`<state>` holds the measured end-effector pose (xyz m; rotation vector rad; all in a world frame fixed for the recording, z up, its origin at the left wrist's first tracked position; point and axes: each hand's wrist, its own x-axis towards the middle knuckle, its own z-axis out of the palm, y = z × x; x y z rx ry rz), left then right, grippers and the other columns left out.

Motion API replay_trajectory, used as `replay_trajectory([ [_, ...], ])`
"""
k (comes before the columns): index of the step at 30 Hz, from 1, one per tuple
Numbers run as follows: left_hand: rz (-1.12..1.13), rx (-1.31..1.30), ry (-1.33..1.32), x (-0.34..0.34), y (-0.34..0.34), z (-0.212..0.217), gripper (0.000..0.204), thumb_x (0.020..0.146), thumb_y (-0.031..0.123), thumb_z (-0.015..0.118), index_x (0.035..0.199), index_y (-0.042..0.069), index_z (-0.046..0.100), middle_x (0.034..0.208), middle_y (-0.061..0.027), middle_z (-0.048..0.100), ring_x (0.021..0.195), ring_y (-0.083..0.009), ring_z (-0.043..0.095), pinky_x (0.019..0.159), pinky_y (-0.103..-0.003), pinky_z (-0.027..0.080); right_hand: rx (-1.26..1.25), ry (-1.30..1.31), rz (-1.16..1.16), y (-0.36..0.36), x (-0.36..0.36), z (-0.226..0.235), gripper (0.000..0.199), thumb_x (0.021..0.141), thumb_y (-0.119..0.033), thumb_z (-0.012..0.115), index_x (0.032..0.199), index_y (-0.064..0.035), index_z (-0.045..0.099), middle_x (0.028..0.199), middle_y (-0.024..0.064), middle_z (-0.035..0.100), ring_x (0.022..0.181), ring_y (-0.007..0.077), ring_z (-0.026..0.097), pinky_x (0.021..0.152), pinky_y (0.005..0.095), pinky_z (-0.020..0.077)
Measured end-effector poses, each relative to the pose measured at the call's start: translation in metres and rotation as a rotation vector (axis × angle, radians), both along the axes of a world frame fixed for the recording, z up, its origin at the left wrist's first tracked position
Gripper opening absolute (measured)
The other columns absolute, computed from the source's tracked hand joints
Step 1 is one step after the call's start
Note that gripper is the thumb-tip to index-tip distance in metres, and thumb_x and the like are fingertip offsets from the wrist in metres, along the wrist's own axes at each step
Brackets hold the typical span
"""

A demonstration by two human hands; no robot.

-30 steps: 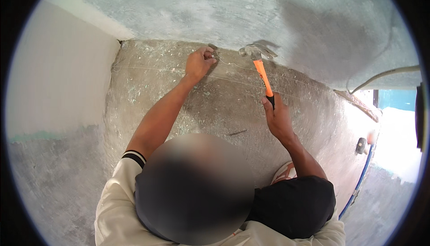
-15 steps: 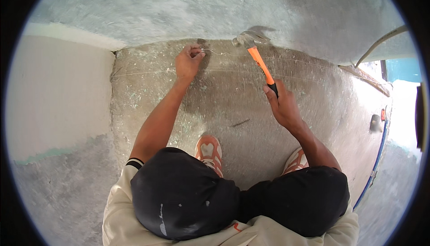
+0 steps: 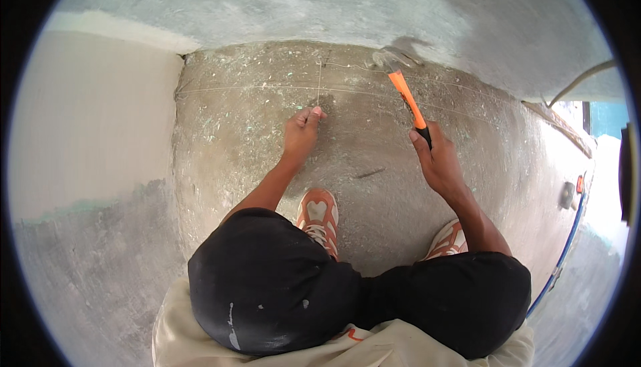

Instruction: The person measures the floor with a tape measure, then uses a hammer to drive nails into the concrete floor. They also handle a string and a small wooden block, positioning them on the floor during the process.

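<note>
My left hand (image 3: 302,134) is closed in a pinch on a thin, pale string (image 3: 319,94), low over the concrete floor. From the fingers the string runs straight away toward the foot of the far wall, crossing another line (image 3: 247,88) stretched sideways over the floor. What anchors its far end is too small to make out. In my right hand (image 3: 441,161) is a hammer (image 3: 406,94) with an orange handle and black grip, my fingers wrapped round the grip. Its metal head points away from me, close to the far wall's base.
A thin dark stick (image 3: 371,173) lies on the floor ahead of my shoes (image 3: 318,217). Walls bound the floor at left and ahead. To the right are a wooden strip (image 3: 559,128), a cable (image 3: 579,81), a dark grey object (image 3: 567,195) and a long blue bar (image 3: 569,241).
My left hand has drawn back from the far wall toward me, and the string now stretches straight behind it. The hammer stays in my right hand, nearly unmoved. The view has shifted slightly.
</note>
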<state>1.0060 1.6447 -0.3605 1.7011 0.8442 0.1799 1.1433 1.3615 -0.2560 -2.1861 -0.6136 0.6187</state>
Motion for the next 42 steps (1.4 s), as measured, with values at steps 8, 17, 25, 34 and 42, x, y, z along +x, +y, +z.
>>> replay_trajectory([
  [8,0.043,-0.064,-0.022,-0.002,-0.002,-0.005,0.034,0.106,0.035,0.059,0.095,0.006,0.074,0.079,0.0055,0.059,0.076,-0.0063,0.049,0.071,-0.027,0.043,-0.079,0.108,-0.002,0.004,-0.001,0.01,0.033,0.107,-0.03,0.057,0.123,-0.0014,0.056,0.075,0.0163,0.061,0.065,0.0268,0.062,0.063,0.0404,0.0478],
  [17,0.056,-0.044,0.027,-0.002,-0.001,-0.009,0.036,0.105,0.038,0.059,0.099,0.006,0.075,0.079,0.0016,0.06,0.078,-0.0095,0.052,0.074,-0.031,0.046,-0.111,0.134,-0.074,0.009,-0.007,0.01,0.032,0.108,-0.031,0.055,0.122,-0.0028,0.058,0.074,0.0066,0.059,0.063,0.0139,0.056,0.059,0.0339,0.0459],
  [25,0.064,-0.056,0.045,-0.006,0.001,-0.014,0.036,0.105,0.037,0.059,0.097,0.005,0.073,0.076,-0.0017,0.058,0.075,-0.0116,0.052,0.072,-0.033,0.046,-0.113,0.147,-0.028,0.008,-0.01,0.0,0.032,0.108,-0.032,0.054,0.122,-0.0024,0.057,0.075,0.0051,0.058,0.063,0.0119,0.055,0.058,0.0321,0.0452],
  [34,0.047,-0.119,0.062,-0.002,0.006,-0.005,0.038,0.105,0.039,0.059,0.101,0.005,0.075,0.081,-0.001,0.061,0.078,-0.011,0.053,0.073,-0.031,0.046,-0.109,0.164,-0.02,0.001,0.001,-0.001,0.035,0.108,-0.035,0.055,0.122,-0.0033,0.057,0.075,0.003,0.056,0.064,0.0096,0.052,0.057,0.03,0.0435],
  [42,0.062,0.238,0.1,-0.113,0.045,0.054,0.047,0.102,0.043,0.064,0.122,0.001,0.071,0.13,-0.0187,0.069,0.114,-0.0248,0.069,0.092,-0.036,0.055,-0.15,0.193,-0.004,-0.048,0.001,-0.004,0.032,0.106,-0.031,0.059,0.121,-0.0024,0.059,0.072,0.0001,0.054,0.062,0.0077,0.049,0.056,0.0284,0.0417],
])
